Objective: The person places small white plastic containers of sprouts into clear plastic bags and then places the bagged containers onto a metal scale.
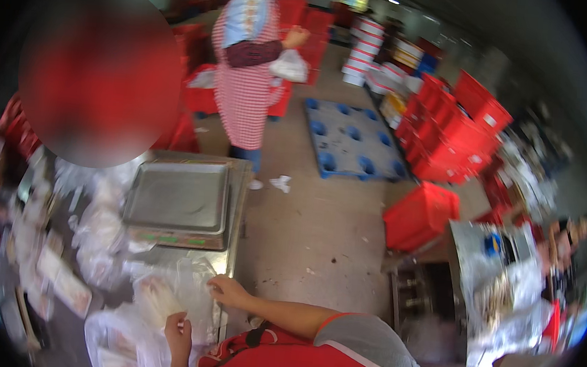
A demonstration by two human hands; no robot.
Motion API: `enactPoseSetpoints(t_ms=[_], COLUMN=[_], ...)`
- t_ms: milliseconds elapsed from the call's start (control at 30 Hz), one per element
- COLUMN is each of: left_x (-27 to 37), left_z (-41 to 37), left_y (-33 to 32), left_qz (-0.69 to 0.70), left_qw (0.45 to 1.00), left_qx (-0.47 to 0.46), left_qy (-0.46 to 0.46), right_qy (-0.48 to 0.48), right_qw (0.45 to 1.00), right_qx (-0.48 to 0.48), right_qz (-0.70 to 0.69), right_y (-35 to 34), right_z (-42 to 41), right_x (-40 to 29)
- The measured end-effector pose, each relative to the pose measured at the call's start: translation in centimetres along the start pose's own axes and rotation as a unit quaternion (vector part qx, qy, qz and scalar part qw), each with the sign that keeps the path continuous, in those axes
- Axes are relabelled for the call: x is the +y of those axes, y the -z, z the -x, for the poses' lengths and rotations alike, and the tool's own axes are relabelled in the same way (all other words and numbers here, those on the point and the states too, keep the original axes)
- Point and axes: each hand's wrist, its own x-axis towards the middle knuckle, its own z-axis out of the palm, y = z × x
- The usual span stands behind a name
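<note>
My left hand (179,327) is at the lower edge of a clear plastic bag (158,297) with pale contents, on a metal table (233,261); its fingers are bent, and blur hides whether they grip the bag. My right hand (225,291) is at the table's right edge, with curled fingers by the thin clear plastic (196,274); whether it pinches the plastic cannot be made out. Beyond both hands stands a tabletop scale (178,239) with a shallow metal tray (179,195) on it. Below and left of the bag lies an open plastic bag (101,331) holding pale packs.
More bagged packs (63,279) cover the table's left side. A person in a checked apron (243,97) stands beyond the table, a white bag (290,66) at one hand. To the right are a blue pallet (354,136), red crates (447,138) and a second table (461,259) bearing plastic-wrapped goods.
</note>
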Motion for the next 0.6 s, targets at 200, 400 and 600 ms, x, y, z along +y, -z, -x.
enactPoseSetpoints(t_ms=[200, 400, 600], left_x=[-2.0, 3.5, 4.2], left_z=[-2.1, -3.5, -4.8], left_y=[-4.0, -6.1, -8.3], left_qz=[0.092, 0.029, 0.178], left_qw=[0.982, 0.943, 0.915], left_qx=[-0.159, -0.297, -0.339], left_qy=[-0.048, -0.146, -0.129], right_qy=[-0.079, -0.381, -0.668], right_qw=[0.995, 0.9, 0.661], right_qx=[0.011, 0.193, 0.332], right_qz=[0.056, 0.083, 0.076], right_y=[5.7, 7.7, 6.1], right_z=[9.8, 25.1, 41.9], right_x=[5.3, 17.8, 18.6])
